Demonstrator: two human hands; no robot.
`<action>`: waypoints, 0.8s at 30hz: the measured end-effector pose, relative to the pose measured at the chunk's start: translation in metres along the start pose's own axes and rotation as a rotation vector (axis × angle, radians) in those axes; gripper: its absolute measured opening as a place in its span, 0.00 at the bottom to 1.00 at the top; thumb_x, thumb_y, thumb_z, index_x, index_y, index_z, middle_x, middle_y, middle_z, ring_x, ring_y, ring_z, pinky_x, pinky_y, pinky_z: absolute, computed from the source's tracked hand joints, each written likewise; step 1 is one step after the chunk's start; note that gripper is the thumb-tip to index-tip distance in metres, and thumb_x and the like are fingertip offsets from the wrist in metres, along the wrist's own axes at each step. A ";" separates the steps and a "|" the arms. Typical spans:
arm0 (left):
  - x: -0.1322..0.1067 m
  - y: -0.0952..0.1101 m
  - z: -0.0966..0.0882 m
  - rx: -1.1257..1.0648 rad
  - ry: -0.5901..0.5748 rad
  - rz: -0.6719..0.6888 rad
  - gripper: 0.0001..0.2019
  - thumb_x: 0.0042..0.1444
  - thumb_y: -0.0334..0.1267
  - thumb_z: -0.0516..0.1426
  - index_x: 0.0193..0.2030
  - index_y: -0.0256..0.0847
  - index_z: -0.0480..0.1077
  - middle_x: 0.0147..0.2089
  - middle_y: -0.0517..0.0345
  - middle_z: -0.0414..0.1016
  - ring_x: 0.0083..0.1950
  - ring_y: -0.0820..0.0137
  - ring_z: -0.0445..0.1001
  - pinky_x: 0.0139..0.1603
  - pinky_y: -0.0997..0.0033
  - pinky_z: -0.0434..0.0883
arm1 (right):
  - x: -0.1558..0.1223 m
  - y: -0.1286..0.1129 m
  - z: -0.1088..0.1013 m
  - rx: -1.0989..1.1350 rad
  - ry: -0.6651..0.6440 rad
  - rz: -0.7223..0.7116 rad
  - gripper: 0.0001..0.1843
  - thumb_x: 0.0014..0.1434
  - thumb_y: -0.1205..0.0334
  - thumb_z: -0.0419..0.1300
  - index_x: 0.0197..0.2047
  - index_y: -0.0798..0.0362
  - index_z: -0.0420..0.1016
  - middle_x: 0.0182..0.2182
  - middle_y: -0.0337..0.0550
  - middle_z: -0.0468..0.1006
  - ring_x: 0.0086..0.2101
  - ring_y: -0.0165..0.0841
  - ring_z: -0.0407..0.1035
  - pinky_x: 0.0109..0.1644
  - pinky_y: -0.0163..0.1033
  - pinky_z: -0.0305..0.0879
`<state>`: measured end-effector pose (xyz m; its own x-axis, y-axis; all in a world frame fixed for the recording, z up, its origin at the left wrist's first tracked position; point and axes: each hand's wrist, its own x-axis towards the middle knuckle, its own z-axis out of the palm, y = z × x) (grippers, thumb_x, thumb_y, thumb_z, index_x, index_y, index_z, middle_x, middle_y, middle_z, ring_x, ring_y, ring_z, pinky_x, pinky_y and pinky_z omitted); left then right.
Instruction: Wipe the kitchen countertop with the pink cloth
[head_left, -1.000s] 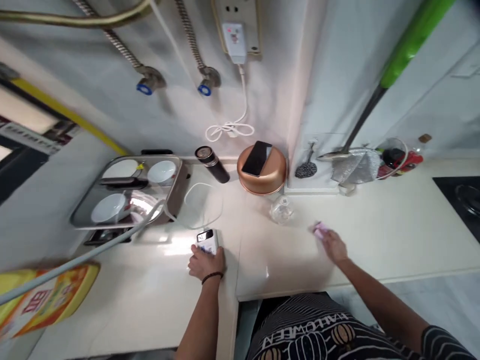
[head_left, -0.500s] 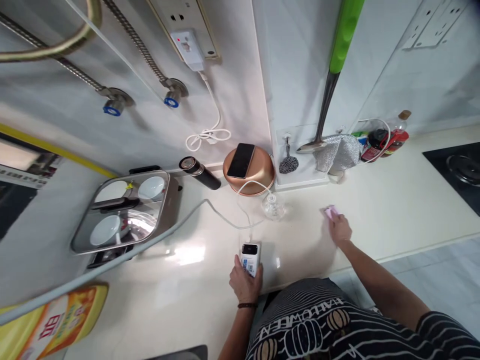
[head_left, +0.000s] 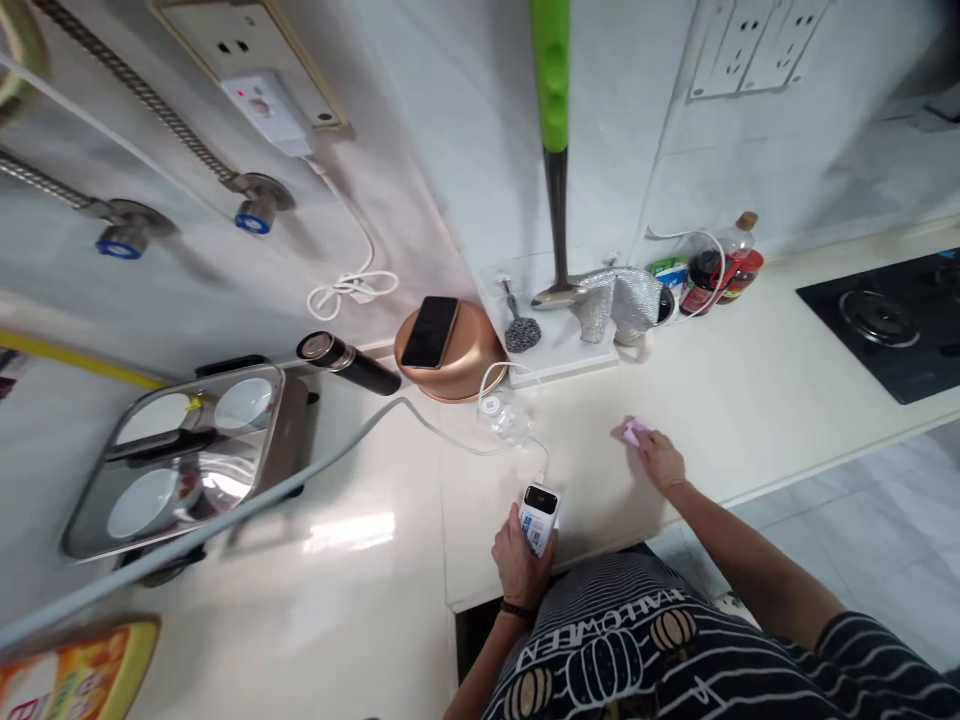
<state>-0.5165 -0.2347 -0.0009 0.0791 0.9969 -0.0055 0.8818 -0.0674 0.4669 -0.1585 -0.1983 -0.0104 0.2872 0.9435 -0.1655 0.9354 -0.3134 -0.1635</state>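
Note:
My left hand (head_left: pixel 519 562) is wrapped round a white power bank (head_left: pixel 539 520) with a dark display at its top end, held low over the counter's front edge. A thin white cable runs from its far end toward a clear plastic container (head_left: pixel 510 418). My right hand (head_left: pixel 661 462) presses a small pink cloth (head_left: pixel 636 430) against the white countertop, its fingers closed on it. Behind the clear container, a black phone (head_left: pixel 430 332) lies on an upturned copper-coloured bowl (head_left: pixel 480 360).
A metal pan (head_left: pixel 274 440) with white bowls stands at the left, a grey hose (head_left: pixel 247 510) crossing before it. A black flask (head_left: pixel 352 362) leans near the wall. A green-handled spatula (head_left: pixel 555 150) hangs above a scourer (head_left: pixel 522 334). Bottles (head_left: pixel 739 270) and a black cooktop (head_left: pixel 892 320) are right.
The view has swung to the right. My left hand has carried the power bank rightward, nearer the right hand. The right hand stays on the pink cloth at the counter.

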 end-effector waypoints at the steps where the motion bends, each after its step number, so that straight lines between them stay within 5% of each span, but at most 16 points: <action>1: 0.002 0.006 0.003 -0.012 0.007 0.011 0.42 0.56 0.49 0.60 0.73 0.32 0.52 0.60 0.35 0.73 0.57 0.50 0.74 0.54 0.51 0.69 | 0.002 0.022 -0.006 -0.006 0.015 0.065 0.25 0.71 0.61 0.52 0.68 0.40 0.69 0.51 0.47 0.76 0.50 0.38 0.69 0.49 0.38 0.68; 5: 0.010 0.024 0.007 -0.047 0.053 0.046 0.45 0.55 0.49 0.60 0.74 0.31 0.50 0.61 0.34 0.72 0.58 0.48 0.73 0.56 0.48 0.69 | -0.006 0.094 -0.020 -0.014 0.074 0.316 0.24 0.73 0.57 0.50 0.69 0.41 0.68 0.50 0.47 0.75 0.48 0.36 0.69 0.44 0.37 0.65; 9: 0.018 0.034 0.000 -0.057 0.122 0.028 0.45 0.55 0.51 0.59 0.74 0.30 0.49 0.62 0.33 0.71 0.58 0.47 0.72 0.57 0.46 0.69 | -0.023 0.123 -0.015 0.011 0.096 0.395 0.23 0.74 0.55 0.48 0.69 0.40 0.68 0.51 0.47 0.74 0.49 0.37 0.68 0.42 0.37 0.63; 16: 0.019 0.037 -0.008 -0.048 0.139 -0.046 0.45 0.55 0.51 0.59 0.75 0.32 0.49 0.63 0.33 0.70 0.60 0.46 0.71 0.60 0.44 0.68 | -0.023 0.124 -0.008 0.019 0.104 0.402 0.23 0.74 0.56 0.48 0.68 0.39 0.68 0.49 0.48 0.74 0.48 0.39 0.68 0.41 0.39 0.63; 21: 0.022 0.051 0.015 -0.075 0.062 0.045 0.43 0.54 0.48 0.60 0.74 0.34 0.51 0.61 0.35 0.72 0.60 0.49 0.72 0.60 0.48 0.68 | -0.023 0.110 -0.017 0.041 0.071 0.336 0.25 0.72 0.59 0.49 0.69 0.43 0.67 0.51 0.49 0.75 0.49 0.40 0.69 0.45 0.41 0.66; 24: 0.032 0.071 0.033 -0.075 0.004 0.090 0.41 0.55 0.46 0.59 0.73 0.34 0.52 0.60 0.37 0.73 0.59 0.50 0.72 0.59 0.50 0.69 | -0.036 0.080 -0.015 0.084 -0.003 0.152 0.25 0.70 0.63 0.51 0.68 0.42 0.69 0.54 0.48 0.76 0.52 0.41 0.68 0.52 0.42 0.68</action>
<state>-0.4364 -0.2088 0.0030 0.1545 0.9871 0.0430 0.8338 -0.1536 0.5303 -0.0905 -0.2559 -0.0031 0.4230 0.8843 -0.1976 0.8609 -0.4602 -0.2169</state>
